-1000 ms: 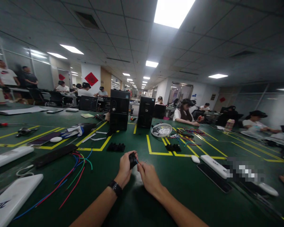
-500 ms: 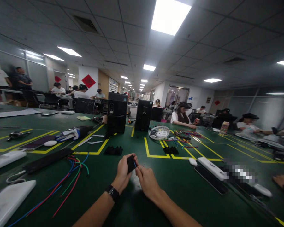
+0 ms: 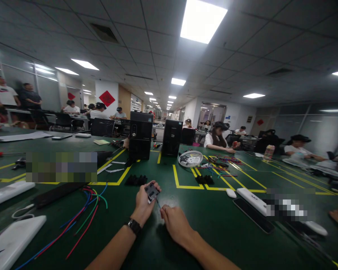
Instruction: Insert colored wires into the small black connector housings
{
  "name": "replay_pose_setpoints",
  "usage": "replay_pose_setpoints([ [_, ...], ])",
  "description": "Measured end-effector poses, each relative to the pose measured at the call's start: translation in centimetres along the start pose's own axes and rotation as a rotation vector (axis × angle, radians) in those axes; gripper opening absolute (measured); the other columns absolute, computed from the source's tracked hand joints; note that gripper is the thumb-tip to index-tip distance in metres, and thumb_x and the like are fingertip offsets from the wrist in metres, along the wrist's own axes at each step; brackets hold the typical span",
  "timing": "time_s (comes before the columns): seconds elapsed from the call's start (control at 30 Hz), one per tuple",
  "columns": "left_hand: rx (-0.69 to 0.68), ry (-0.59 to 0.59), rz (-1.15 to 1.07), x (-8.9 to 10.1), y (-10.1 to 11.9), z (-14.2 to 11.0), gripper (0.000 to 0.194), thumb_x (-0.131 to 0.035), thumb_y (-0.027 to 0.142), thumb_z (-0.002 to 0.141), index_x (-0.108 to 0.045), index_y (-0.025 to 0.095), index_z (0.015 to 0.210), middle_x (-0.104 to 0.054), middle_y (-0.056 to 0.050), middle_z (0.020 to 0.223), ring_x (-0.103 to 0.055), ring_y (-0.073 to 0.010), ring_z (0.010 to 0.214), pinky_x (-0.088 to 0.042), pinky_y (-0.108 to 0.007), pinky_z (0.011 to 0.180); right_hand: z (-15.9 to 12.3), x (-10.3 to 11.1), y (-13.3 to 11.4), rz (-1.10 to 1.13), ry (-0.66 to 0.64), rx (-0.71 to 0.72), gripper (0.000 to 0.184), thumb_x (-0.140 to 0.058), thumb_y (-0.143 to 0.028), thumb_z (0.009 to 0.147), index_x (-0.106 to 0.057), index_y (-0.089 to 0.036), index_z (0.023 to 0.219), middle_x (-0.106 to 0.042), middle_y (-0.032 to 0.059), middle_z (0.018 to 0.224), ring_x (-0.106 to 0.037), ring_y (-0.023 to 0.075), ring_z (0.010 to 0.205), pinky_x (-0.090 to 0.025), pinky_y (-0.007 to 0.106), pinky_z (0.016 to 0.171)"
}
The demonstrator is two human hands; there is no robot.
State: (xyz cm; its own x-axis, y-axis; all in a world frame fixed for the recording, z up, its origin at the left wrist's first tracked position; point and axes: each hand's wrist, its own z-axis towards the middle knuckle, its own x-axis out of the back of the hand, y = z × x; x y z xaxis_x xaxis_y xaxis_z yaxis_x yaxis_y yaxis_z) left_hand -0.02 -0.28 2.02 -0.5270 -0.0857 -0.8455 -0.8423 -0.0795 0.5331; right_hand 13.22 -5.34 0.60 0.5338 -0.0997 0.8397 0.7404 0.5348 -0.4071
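Note:
My left hand (image 3: pixel 144 200) holds a small dark block with a grey, slotted face (image 3: pixel 152 192), possibly an electrical part, tilted in the fingers. Close by on the right, my right hand (image 3: pixel 176 221) is closed in a pinch on a thin blue strand (image 3: pixel 158 204) that looks like a wire. The strand points up towards the lower edge of the block; whether its tip sits inside the block I cannot tell. Beyond my hands lie two groups of black parts (image 3: pixel 136 180) on the green table (image 3: pixel 146 240). Loose red, blue and green wires (image 3: pixel 84 215) lie to the left.
Two black computer towers (image 3: pixel 141 138) stand ahead. Right of them are a white round basket (image 3: pixel 190 159) and a tangle of wires (image 3: pixel 227 161). A white power bank (image 3: pixel 251 200) and a dark phone (image 3: pixel 253 215) lie to the right. Several people sit at tables around.
The block in my left hand has turned, so its grey slotted face now shows. My right hand has drawn slightly down and away from it, and more of the blue strand shows.

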Motion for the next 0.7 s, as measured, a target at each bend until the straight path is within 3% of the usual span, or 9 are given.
replay_pose_setpoints([
  [0.13,-0.058,0.056,0.173,0.8,1.1,0.3,0.016,-0.048,0.020,0.074,-0.061,0.011,0.079,-0.061,-0.004,0.064,-0.060,-0.0145,0.057,-0.051,-0.029,0.059,0.3,0.1,0.0,0.034,0.051,-0.022,0.031,-0.034,-0.024,0.096,-0.058,-0.019,0.078,-0.061,0.0012,0.065,-0.057,0.0124,0.059,-0.032,0.022,0.056],
  [0.3,0.024,0.017,0.523,1.2,-0.5,-0.8,0.035,-0.057,0.035,0.074,-0.060,0.013,0.100,-0.068,-0.005,0.069,-0.063,-0.0177,0.062,-0.048,-0.029,0.061,0.8,2.3,0.3,-0.013,0.205,-0.041,0.023,-0.034,-0.029,0.095,-0.052,-0.018,0.086,-0.058,0.0024,0.076,-0.056,0.0153,0.068,-0.038,0.025,0.063],
  [0.37,0.009,-0.011,0.594,1.4,-1.4,-0.9,0.035,-0.059,0.039,0.073,-0.061,0.014,0.099,-0.068,-0.005,0.074,-0.063,-0.0190,0.068,-0.046,-0.029,0.064,0.8,2.9,0.5,-0.026,0.190,0.055,0.016,-0.047,-0.033,0.090,-0.051,-0.018,0.094,-0.058,0.0068,0.095,-0.057,0.0188,0.086,-0.042,0.029,0.074],
  [0.47,-0.119,0.013,0.688,1.8,-2.3,-0.5,0.028,-0.061,0.037,0.073,-0.063,0.014,0.089,-0.067,-0.007,0.087,-0.061,-0.0197,0.082,-0.044,-0.027,0.074,0.8,2.9,0.9,-0.024,0.093,0.218,0.042,-0.070,-0.035,0.073,-0.049,-0.017,0.106,-0.049,0.0134,0.123,-0.046,0.0272,0.115,-0.037,0.040,0.094],
  [0.53,-0.148,0.019,0.724,2.2,-2.5,-0.1,0.027,-0.058,0.038,0.076,-0.063,0.015,0.088,-0.065,-0.007,0.089,-0.058,-0.0199,0.085,-0.041,-0.027,0.078,1.1,2.4,1.4,0.000,0.012,0.238,0.051,-0.073,-0.030,0.070,-0.047,-0.017,0.113,-0.048,0.0141,0.126,-0.044,0.0278,0.117,-0.036,0.042,0.096],
  [0.63,-0.159,0.011,0.758,2.5,-2.3,0.2,0.031,-0.052,0.044,0.081,-0.062,0.016,0.091,-0.062,-0.006,0.086,-0.056,-0.0212,0.085,-0.040,-0.030,0.080,2.1,1.6,2.6,0.051,-0.049,0.206,0.048,-0.067,-0.022,0.075,-0.046,-0.019,0.118,-0.051,0.0119,0.123,-0.048,0.0241,0.112,-0.037,0.038,0.095],
  [0.7,-0.306,0.056,0.843,2.4,-2.0,0.0,0.028,-0.052,0.042,0.082,-0.061,0.018,0.094,-0.059,-0.008,0.093,-0.053,-0.0235,0.095,-0.036,-0.033,0.088,3.5,1.2,3.8,0.061,-0.042,0.167,0.045,-0.064,-0.021,0.077,-0.046,-0.019,0.117,-0.052,0.0114,0.121,-0.049,0.0232,0.110,-0.037,0.036,0.094],
])
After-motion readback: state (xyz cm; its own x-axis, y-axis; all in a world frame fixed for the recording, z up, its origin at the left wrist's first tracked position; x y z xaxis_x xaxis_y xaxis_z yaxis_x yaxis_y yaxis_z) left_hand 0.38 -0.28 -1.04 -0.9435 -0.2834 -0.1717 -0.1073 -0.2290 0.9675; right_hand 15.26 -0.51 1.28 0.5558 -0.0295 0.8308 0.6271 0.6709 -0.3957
